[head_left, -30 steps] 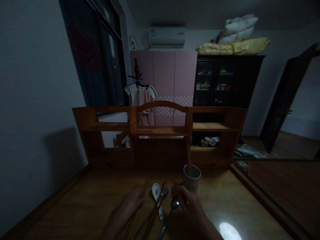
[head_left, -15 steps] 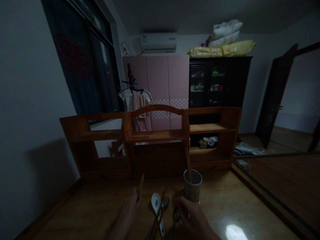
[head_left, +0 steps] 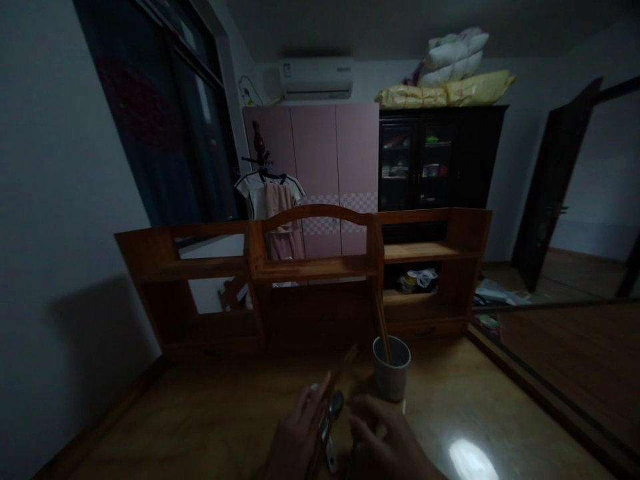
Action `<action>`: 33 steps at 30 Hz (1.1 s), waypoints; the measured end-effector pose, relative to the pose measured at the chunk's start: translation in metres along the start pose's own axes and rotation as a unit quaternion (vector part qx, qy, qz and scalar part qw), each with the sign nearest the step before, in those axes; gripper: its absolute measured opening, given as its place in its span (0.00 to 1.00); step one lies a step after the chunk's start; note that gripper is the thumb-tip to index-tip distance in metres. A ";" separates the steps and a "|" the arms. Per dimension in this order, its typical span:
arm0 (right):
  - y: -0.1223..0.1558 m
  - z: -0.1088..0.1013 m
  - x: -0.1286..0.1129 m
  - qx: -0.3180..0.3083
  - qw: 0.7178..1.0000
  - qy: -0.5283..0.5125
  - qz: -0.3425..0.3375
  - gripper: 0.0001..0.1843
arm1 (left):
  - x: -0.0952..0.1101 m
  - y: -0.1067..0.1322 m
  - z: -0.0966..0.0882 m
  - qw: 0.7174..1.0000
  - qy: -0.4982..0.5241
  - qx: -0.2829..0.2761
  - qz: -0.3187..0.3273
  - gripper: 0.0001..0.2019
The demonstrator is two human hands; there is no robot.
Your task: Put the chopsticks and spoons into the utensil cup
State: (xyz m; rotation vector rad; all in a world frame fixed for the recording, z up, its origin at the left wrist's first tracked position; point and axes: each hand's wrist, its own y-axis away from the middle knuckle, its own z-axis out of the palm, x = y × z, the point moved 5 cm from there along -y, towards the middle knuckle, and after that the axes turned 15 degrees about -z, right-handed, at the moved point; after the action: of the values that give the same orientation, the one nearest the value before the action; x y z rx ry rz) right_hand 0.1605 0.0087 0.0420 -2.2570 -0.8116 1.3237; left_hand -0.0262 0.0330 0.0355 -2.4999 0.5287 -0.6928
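My left hand (head_left: 295, 433) is over the utensils on the wooden table, its fingers closed around chopsticks (head_left: 346, 363) that slant up to the right and are blurred. Beneath and beside it lie a metal spoon (head_left: 337, 403) and a white ceramic spoon (head_left: 331, 456), both partly covered by the hand. My right hand (head_left: 385, 433) rests just in front of the grey cup (head_left: 391, 380), fingers curled together; what they hold, if anything, is too dark to make out. A pair of chopsticks (head_left: 384, 330) stands in the cup, leaning left.
A wooden shelf unit (head_left: 315, 270) lines the table's back edge. The table (head_left: 215, 413) has a bright reflection at the right front. Beyond are a pink wardrobe (head_left: 315, 153), a dark cabinet (head_left: 480, 160), hanging clothes (head_left: 280, 200) and a door (head_left: 555, 187).
My left hand has moved right with its chopsticks, from beside the spoons to over them, and now covers most of the white spoon. My right hand stays near the cup.
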 end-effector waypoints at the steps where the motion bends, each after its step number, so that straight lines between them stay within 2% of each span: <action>1: 0.000 0.002 0.003 0.009 0.998 -0.056 0.033 0.16 | 0.002 0.001 0.003 0.999 0.008 -0.032 0.000 0.23; 3: 0.000 0.010 0.009 0.013 0.979 -0.180 0.100 0.20 | 0.004 0.002 0.007 0.996 0.025 -0.084 -0.002 0.24; 5: 0.001 0.016 0.014 0.017 0.956 -0.258 0.137 0.20 | 0.007 0.003 0.008 0.993 0.043 -0.109 0.001 0.24; 14: -0.002 0.012 0.026 0.073 0.944 -0.288 0.141 0.20 | 0.021 0.005 0.001 0.973 0.100 -0.209 -0.002 0.29; 18: -0.005 0.010 0.027 0.078 0.950 -0.272 0.134 0.21 | 0.024 0.003 -0.001 0.973 0.111 -0.203 -0.007 0.27; 22: -0.007 0.001 0.029 0.120 0.947 -0.254 0.153 0.24 | 0.020 0.002 0.000 0.972 0.126 -0.199 -0.015 0.25; 26: -0.009 -0.012 0.027 0.168 0.942 -0.247 0.150 0.22 | 0.013 0.002 0.001 0.962 0.148 -0.219 -0.069 0.23; 29: -0.008 -0.016 0.025 0.174 0.939 -0.261 0.143 0.21 | 0.013 0.000 -0.002 0.956 0.173 -0.210 -0.109 0.20; 33: -0.008 -0.020 0.022 0.181 0.941 -0.254 0.132 0.19 | 0.019 -0.003 -0.007 0.951 0.201 -0.198 -0.127 0.17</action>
State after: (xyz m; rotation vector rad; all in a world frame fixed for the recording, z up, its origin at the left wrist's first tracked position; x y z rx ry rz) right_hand 0.1849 0.0283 0.0416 -1.7946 -0.3688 2.0419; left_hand -0.0142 0.0233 0.0496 -2.8393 0.5334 -1.3312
